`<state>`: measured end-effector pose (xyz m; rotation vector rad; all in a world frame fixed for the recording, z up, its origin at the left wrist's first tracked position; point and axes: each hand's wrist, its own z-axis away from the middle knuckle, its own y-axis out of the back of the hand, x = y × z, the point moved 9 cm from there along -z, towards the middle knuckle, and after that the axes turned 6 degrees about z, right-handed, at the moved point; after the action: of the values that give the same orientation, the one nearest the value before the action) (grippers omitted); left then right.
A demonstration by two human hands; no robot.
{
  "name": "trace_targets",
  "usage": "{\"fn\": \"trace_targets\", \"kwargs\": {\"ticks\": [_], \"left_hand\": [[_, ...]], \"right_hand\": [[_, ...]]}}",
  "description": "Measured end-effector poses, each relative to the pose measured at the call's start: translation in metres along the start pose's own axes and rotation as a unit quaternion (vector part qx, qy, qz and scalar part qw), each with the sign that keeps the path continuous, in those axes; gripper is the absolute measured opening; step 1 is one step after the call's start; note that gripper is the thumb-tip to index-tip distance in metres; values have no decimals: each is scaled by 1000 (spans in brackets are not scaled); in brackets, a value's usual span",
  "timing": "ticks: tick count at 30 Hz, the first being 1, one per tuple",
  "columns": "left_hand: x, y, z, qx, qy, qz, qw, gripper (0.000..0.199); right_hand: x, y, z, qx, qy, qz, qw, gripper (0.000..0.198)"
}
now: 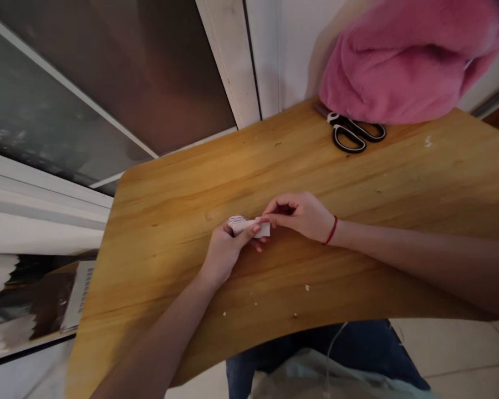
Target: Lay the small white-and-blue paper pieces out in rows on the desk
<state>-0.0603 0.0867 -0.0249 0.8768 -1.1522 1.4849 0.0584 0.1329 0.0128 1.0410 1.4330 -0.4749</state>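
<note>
Just above the middle of the wooden table (183, 210), my left hand (228, 246) holds a small folded piece of white paper (264, 229), with its thumb pressed on top and fingers beneath. Dark printed or drawn lines show on the paper's left end. My right hand (301, 216), with a red cord around its wrist, pinches the paper's upper edge between thumb and forefinger. Both hands are closed and close together. How the paper is folded underneath is hidden by the fingers.
Black-handled scissors (349, 133) lie at the back right, their blades partly under a pink fluffy cloth (391, 72). White scraps (307, 287) are scattered near the front edge. A glass-panelled frame (228, 61) borders the table's back. A box (78, 293) stands at the left.
</note>
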Motion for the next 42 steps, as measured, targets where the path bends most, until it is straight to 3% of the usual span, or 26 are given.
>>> {"fn": "trace_targets", "kwargs": {"ticks": [5, 9, 16, 19, 23, 26, 30, 33, 35, 39, 42], "left_hand": [[4, 12, -2, 52, -4, 57, 997, 25], [6, 12, -3, 48, 0, 96, 994, 22], [4, 13, -5, 41, 5, 122, 992, 25], [6, 11, -4, 40, 0, 100, 994, 25], [3, 11, -3, 46, 7, 59, 997, 24], [0, 6, -3, 18, 8, -10, 1000, 29], [-1, 1, -1, -7, -6, -82, 997, 32], [-1, 2, 0, -1, -3, -70, 998, 31], [0, 4, 1, 9, 0, -44, 999, 29], [4, 6, 3, 22, -12, 6, 1000, 27], [4, 4, 3, 16, -16, 13, 1000, 27]], "right_hand": [[9, 43, -10, 101, -9, 88, 991, 30], [11, 71, -18, 161, 21, 285, 945, 24], [21, 56, -24, 93, 29, 453, 886, 23], [10, 49, -20, 87, 70, 438, 892, 28], [-14, 17, -5, 15, 153, 351, 924, 30], [-18, -6, 7, -26, 114, 232, 966, 26], [-16, -14, 13, 3, 73, 156, 985, 18], [-14, -8, 7, 6, 71, 113, 991, 19], [-13, 9, -1, 41, 81, 114, 989, 20], [-7, 56, -13, 160, 74, 194, 965, 22], [-5, 59, -20, 137, 119, 295, 938, 20]]}}
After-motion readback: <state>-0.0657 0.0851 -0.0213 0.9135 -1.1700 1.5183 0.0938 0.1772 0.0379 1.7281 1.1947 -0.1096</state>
